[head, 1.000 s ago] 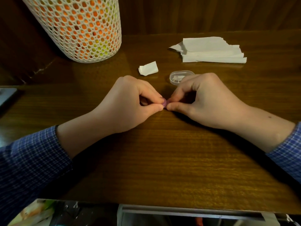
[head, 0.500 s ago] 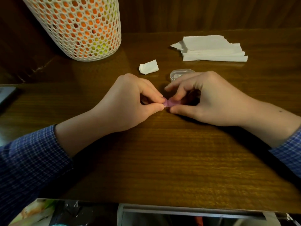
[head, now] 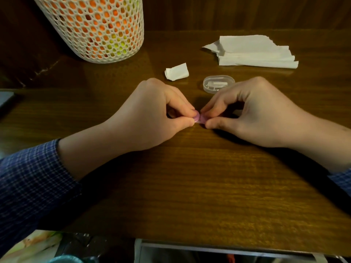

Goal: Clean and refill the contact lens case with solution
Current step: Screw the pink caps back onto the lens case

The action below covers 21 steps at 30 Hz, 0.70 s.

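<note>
Left hand: the left hand [head: 152,114] rests on the counter [head: 190,186] at mid-frame, thumb and forefinger closed to a pinch on the left end of the small purple piece.
Right hand: the right hand [head: 252,112] mirrors it from the right, thumb and forefinger pinched on the other end, the remaining fingers curled.
Task thing: the purple contact lens case [head: 199,118] sits between the two sets of fingertips at the centre of the frame, low against the counter; only a sliver shows, so whether a cap is on or off cannot be told.
Key relation: the case's long axis appears to run left to right, one end in each hand, so both hands are equally near; any twisting or pulling apart would likely act along that line.
Clear box: a transparent oval box [head: 218,84] stands just above the right hand's knuckles, lid shut, with pale pieces inside too small to identify.
Mesh holder: a white lattice container [head: 98,29] at upper left shows orange and yellow-green through its holes; what fills it is unclear.
Paper: a small folded scrap [head: 176,72] lies above the left hand, and a stack of torn tissue [head: 254,52] lies at upper right, well apart from the case.
Solution: no bottle is in view.
Stage: probably opening or closing the case; refilling looks not yet done.
</note>
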### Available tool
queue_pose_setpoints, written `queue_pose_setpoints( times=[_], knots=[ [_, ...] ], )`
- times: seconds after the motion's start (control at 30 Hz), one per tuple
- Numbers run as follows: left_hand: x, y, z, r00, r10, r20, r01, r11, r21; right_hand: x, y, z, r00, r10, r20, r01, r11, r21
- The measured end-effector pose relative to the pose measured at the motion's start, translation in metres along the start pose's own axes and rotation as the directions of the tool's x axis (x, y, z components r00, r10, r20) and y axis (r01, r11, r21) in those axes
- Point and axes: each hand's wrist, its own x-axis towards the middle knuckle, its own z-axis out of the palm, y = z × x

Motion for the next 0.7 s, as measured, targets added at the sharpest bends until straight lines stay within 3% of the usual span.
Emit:
queue_pose_setpoints(
  times=[0.2,0.37,0.47,0.57,0.7],
  knots=[
    [-0.001,0.0,0.002,0.999,0.033,-0.022,-0.033,0.999,0.019,-0.002,-0.004,0.009,0.996,0.019,-0.085,-0.018,1.0,0.02],
    [0.002,-0.004,0.001,0.998,0.068,-0.004,-0.068,0.998,-0.004,0.0,0.003,-0.003,0.999,-0.029,0.015,0.029,0.999,0.028],
    [0.006,-0.004,0.002,0.993,0.107,0.049,-0.105,0.994,-0.039,0.002,0.017,-0.017,0.983,-0.058,-0.176,0.076,0.992,0.096],
    [0.01,-0.003,0.007,0.99,0.131,0.061,-0.125,0.988,-0.093,0.012,0.043,-0.029,0.941,0.092,-0.327,-0.075,0.995,0.064],
    [0.015,-0.001,0.013,0.981,0.169,0.091,-0.16,0.981,-0.107,0.025,0.063,-0.026,0.967,0.149,-0.208,-0.163,0.985,-0.05]
  ],
)
